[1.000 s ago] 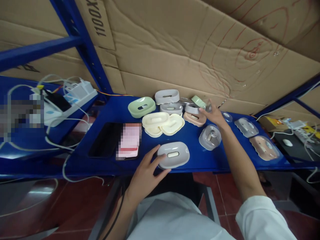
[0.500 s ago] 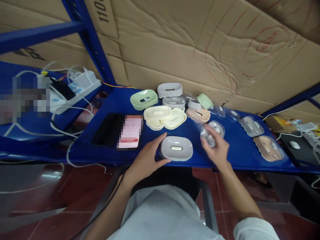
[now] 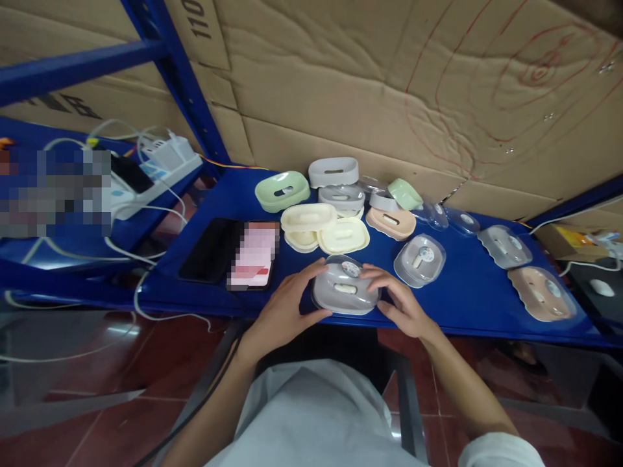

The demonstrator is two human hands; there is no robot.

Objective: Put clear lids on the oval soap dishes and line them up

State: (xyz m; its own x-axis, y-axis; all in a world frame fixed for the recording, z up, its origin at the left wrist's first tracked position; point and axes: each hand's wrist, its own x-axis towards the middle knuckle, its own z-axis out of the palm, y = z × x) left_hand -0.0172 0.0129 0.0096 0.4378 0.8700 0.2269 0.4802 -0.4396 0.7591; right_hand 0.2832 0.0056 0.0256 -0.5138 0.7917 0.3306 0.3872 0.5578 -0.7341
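Near the front edge of the blue table, a grey soap dish lies flat, with a transparent lid bearing a round sticker over it. My left hand grips the dish's left side between thumb and fingers. From the right, my right hand holds the lid, fingertips on its top right and thumb low at its side. Whether the lid sits fully down on the rim I cannot tell. Just beyond my right hand stands a grey soap dish with a clear lid.
Cream dishes, a green dish, a peach dish and several clear lids lie farther back. Two lidded dishes, one grey and one peach, sit at right. A phone is at left; cardboard stands behind.
My right hand has moved left with the clear lid, which now covers the grey dish. My left hand stays on the dish's left side.
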